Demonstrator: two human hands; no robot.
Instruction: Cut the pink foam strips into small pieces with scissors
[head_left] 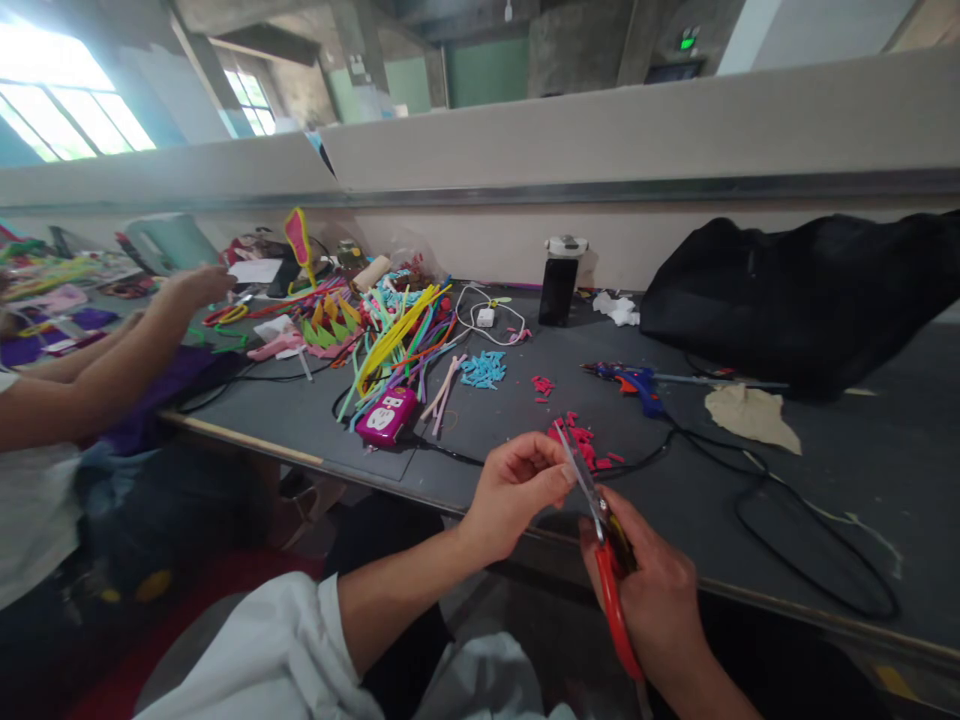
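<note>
My right hand (pixel 660 585) is wrapped round a pair of scissors (pixel 616 610) with red handles, their blades pointing up and away from me and slightly apart. Close against the blades, my left hand (pixel 517 490) has its thumb and fingers pinched together; whatever is between them is too small or hidden to name. Both hands are above the table's near edge. Just beyond the scissor tips lies a pile of short red pieces (pixel 581 440). Farther back are a smaller group of red pieces (pixel 542 386) and a heap of short blue pieces (pixel 484 370).
Coloured pipe cleaners (pixel 401 335) lie left of centre, behind a purple power strip (pixel 387 416). To the right are a blue glue gun (pixel 637 388), its black cord (pixel 757 470) and a black bag (pixel 787 300). A phone (pixel 558 292) leans upright. Another person's arm (pixel 150 340) reaches in at left.
</note>
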